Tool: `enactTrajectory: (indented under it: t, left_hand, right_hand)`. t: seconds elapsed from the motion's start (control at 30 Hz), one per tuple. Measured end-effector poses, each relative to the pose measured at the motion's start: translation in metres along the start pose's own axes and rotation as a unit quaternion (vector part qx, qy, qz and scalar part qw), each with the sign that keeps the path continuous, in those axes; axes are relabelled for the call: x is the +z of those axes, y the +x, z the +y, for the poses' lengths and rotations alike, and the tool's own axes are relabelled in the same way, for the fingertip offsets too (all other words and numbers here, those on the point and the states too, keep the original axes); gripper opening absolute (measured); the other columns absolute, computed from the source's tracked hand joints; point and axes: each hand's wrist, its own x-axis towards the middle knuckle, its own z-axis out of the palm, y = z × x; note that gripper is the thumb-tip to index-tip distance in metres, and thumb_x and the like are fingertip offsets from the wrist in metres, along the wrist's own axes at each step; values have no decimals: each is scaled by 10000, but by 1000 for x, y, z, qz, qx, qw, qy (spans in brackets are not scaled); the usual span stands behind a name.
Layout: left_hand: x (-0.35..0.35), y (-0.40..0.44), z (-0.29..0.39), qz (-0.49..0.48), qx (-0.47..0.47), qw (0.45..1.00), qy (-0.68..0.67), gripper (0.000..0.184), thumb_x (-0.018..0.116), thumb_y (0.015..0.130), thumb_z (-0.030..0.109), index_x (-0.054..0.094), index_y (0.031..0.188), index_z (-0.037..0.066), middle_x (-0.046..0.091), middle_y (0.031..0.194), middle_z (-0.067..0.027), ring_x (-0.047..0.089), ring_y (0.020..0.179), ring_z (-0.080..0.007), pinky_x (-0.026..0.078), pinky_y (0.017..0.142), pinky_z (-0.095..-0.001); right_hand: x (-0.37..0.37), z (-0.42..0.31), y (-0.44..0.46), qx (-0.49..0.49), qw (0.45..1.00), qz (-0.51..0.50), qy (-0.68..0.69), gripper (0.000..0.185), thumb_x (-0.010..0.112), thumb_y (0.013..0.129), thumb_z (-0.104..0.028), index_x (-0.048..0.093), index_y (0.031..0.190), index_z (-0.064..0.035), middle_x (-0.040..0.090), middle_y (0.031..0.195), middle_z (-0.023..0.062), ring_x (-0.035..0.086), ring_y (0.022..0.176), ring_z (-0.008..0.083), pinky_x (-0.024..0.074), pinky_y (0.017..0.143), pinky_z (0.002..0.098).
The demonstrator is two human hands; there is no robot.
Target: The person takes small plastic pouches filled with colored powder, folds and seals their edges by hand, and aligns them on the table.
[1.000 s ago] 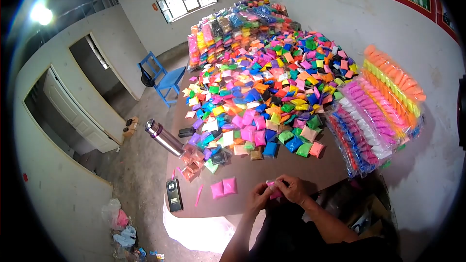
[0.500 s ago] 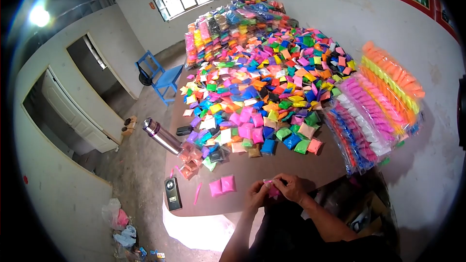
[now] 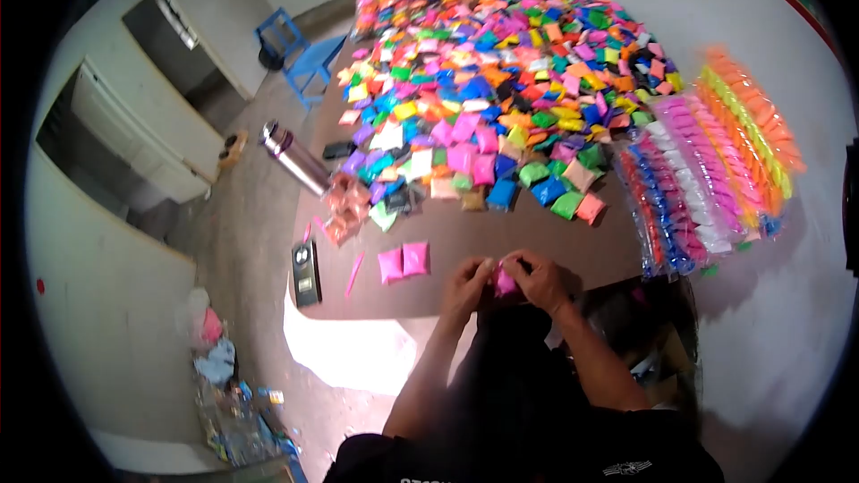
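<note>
Between my two hands, at the table's front edge, is a small pink packet (image 3: 506, 284). My left hand (image 3: 467, 286) pinches its left side with bent fingers. On the other side my right hand (image 3: 539, 283) grips the packet's top and right side, the fingers closed. Part of the packet is covered by the fingers. Left of my hands, two pink packets (image 3: 415, 259) lie flat side by side on the brown table (image 3: 465, 231). A thin pink stick (image 3: 355, 275) rests further left, near a dark rectangular device (image 3: 305, 274) with a round dial.
A big heap of colourful packets (image 3: 483, 89) covers the table's far part. At right lie long clear bags of coloured packets (image 3: 707, 170). A metal thermos (image 3: 295, 159) and clear bags of orange-pink pieces (image 3: 346, 206) stand at left. Beyond is a blue chair (image 3: 309, 58).
The view has tilted downward, so the table and heap appear higher. Both hands stay on the pink packet, and more of its pink shows between the fingers.
</note>
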Motion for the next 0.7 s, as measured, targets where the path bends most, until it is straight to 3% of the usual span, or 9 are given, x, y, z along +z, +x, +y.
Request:
enactTrajectory:
  t: [0.07,0.2,0.3,0.37,0.43,0.5,0.57,0.7]
  left_hand:
    - [-1,-3,1,-17,50,998,39,255,647,1016,280,694,991,30,614,805,30,553,739,-65,444,653,-227]
    - [-1,-3,-2,-2,34,999,31,268,635,1023,288,697,993,28,611,804,30,558,758,-64,445,666,-220]
    - [-7,-3,-4,-16,104,994,39,336,626,1015,344,706,1047,19,640,825,25,598,746,-69,478,664,-215]
    - [-9,-14,3,48,169,984,35,268,656,1011,255,706,1050,-5,681,873,-11,624,838,-88,499,760,-242]
    - [-36,-19,0,72,167,982,41,253,681,994,227,711,1068,-13,705,901,-29,647,854,-105,517,786,-259]
    - [-71,-27,6,133,223,954,149,201,690,983,197,725,1055,13,707,905,-11,628,778,-105,504,702,-272]
    - [-102,-38,19,215,221,931,196,179,727,950,169,729,1037,12,728,896,-52,648,740,-149,518,684,-310]
    - [-170,-36,26,362,308,751,460,235,764,877,173,716,1055,28,710,998,-154,668,897,-331,537,775,-404]
  right_hand:
    - [1,9,-1,8,999,12,-34,147,707,933,-151,723,994,-19,741,908,116,699,832,192,544,757,318]
    - [-1,-3,-2,39,999,-14,-12,159,710,935,-159,718,996,-12,723,876,79,665,817,144,534,747,300]
    - [-6,-10,1,45,999,-4,-12,165,706,941,-166,701,988,-9,704,860,52,638,821,114,525,737,285]
    - [-14,-13,2,-25,993,96,-71,113,715,918,-123,670,946,-23,667,837,51,623,789,118,520,714,293]
    - [-30,-18,7,-59,987,116,-96,94,722,899,-93,652,923,-35,644,843,55,617,769,138,518,700,304]
    - [-37,-29,12,-93,978,140,-121,97,728,880,-64,635,900,-47,621,848,59,611,748,158,517,686,314]
    - [-41,-39,14,-179,931,202,-247,142,751,829,-32,621,870,-71,595,874,76,615,746,236,520,658,343]
    - [-37,-24,12,-198,899,199,-335,164,779,798,-74,632,872,-80,612,926,84,633,790,289,527,649,374]
